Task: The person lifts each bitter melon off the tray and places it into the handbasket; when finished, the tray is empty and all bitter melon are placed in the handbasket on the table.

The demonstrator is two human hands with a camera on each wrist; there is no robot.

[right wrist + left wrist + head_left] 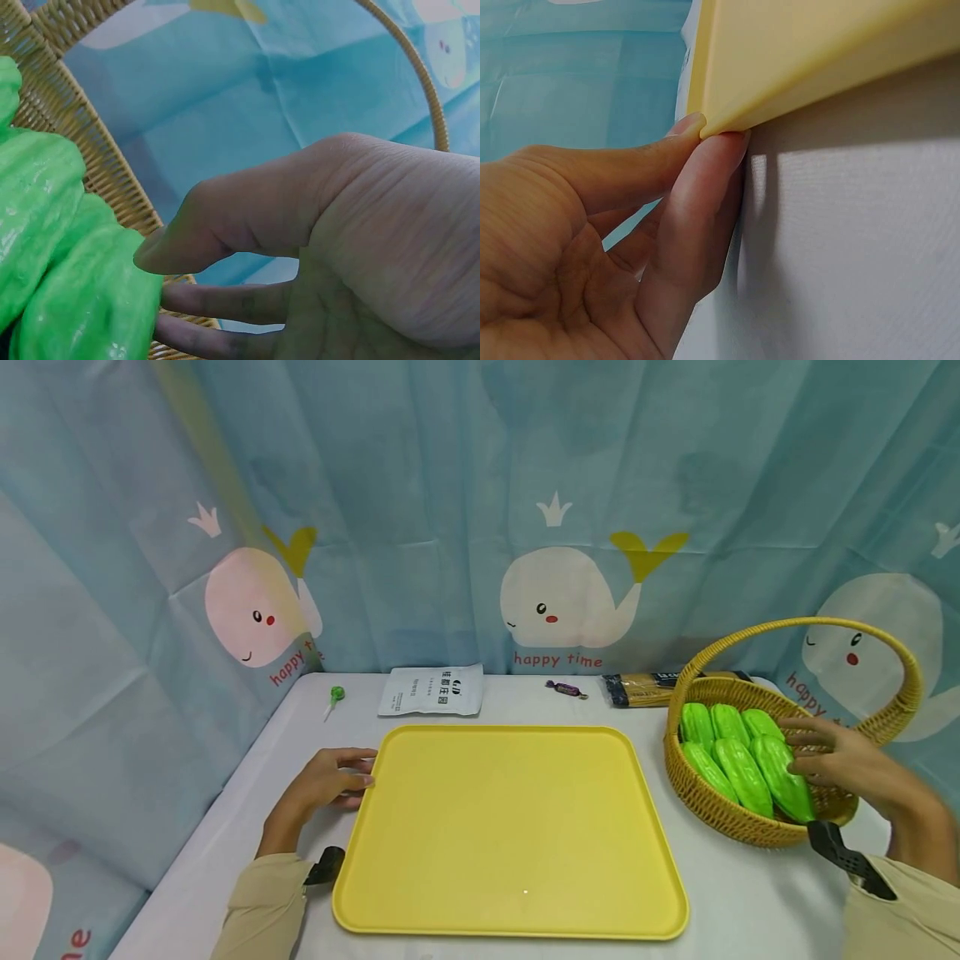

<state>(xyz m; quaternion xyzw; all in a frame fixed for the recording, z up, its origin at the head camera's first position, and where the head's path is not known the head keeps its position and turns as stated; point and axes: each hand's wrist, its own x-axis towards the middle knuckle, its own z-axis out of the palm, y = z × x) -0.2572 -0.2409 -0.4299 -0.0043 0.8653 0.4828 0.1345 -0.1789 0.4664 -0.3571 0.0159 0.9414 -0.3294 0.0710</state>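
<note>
A yellow tray (510,835) lies flat in the middle of the white table. My left hand (363,772) rests on the table beside the tray's far left corner. In the left wrist view, the left hand (705,139) has thumb and forefinger tips touching the tray's rim (780,67). At the right, a wicker basket (720,818) holds several green gourds (742,772). My right hand (795,752) reaches into the basket with extended fingers lying on the rightmost gourd (783,777). In the right wrist view, the right hand (154,292) has its thumb against that gourd (90,300), fingers behind it.
Along the table's back edge lie a green lollipop (336,696), a white pouch (432,691), a purple wrapped candy (566,689) and a pack of spaghetti (645,689). A whale-print curtain (570,593) hangs close behind and on the left. The basket's handle (817,627) arches over the right hand.
</note>
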